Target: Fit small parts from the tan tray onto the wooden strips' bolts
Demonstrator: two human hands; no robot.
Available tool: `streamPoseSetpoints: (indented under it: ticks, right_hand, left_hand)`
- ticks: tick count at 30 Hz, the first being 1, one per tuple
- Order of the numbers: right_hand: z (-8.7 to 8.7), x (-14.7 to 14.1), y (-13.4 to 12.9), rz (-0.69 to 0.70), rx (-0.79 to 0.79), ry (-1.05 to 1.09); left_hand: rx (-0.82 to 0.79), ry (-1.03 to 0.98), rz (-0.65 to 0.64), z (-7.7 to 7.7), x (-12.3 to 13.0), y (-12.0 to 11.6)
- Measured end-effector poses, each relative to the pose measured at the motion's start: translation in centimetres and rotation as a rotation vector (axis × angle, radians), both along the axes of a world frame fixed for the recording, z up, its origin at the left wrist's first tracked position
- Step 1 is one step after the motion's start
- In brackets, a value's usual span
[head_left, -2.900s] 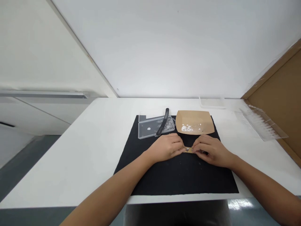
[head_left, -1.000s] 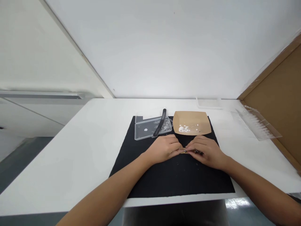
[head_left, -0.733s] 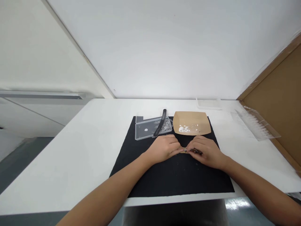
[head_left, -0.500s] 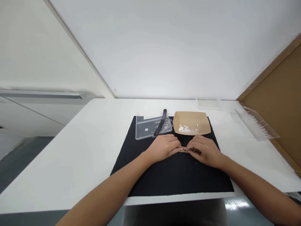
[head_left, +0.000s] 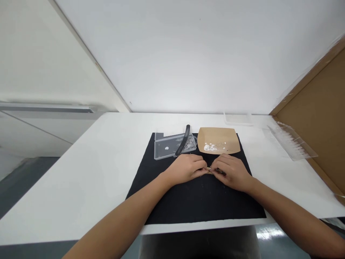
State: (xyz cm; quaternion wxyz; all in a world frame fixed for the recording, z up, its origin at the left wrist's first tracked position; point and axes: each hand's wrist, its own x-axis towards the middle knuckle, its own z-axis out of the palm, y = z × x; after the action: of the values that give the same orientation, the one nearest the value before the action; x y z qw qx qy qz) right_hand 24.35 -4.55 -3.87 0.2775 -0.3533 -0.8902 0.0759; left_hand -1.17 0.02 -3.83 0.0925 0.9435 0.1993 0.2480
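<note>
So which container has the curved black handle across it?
The clear rectangular plastic box, left of the tan cardboard tray; that tray and the rear clear plastic tray lack it.

Plain white wall [head_left: 178, 54] at 12 o'clock, brown panel [head_left: 318, 104] at 3, white table [head_left: 81, 172] from 8 to 4, grey rail [head_left: 45, 107] at 9, grey-green floor [head_left: 27, 250] at 8.

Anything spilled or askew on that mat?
Slightly: a curved black handle crosses the clear box aslant, and tiny specks dot the black mat, outside the brown tray holding white bits.
</note>
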Motion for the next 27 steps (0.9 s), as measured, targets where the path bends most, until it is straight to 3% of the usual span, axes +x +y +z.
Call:
streamPoseSetpoints:
  ticks: [8, 16, 27]
  right_hand:
    - [-0.46, -0.25, -0.02, -0.024, -0.053, 0.027]
    - [-0.21, -0.32, 0.06, -0.032, 0.004, 0.008]
    - [-0.19, -0.05, 0.62, 0.074, -0.034, -0.001]
  left_hand:
    - [-0.042, 0.028, -0.047, 0.48, -0.4, 0.28]
    - [-0.017, 0.006, -0.029, 0.35, -0.36, 0.31]
    - [-0.043, 0.065, 0.005, 0.47, -0.2, 0.02]
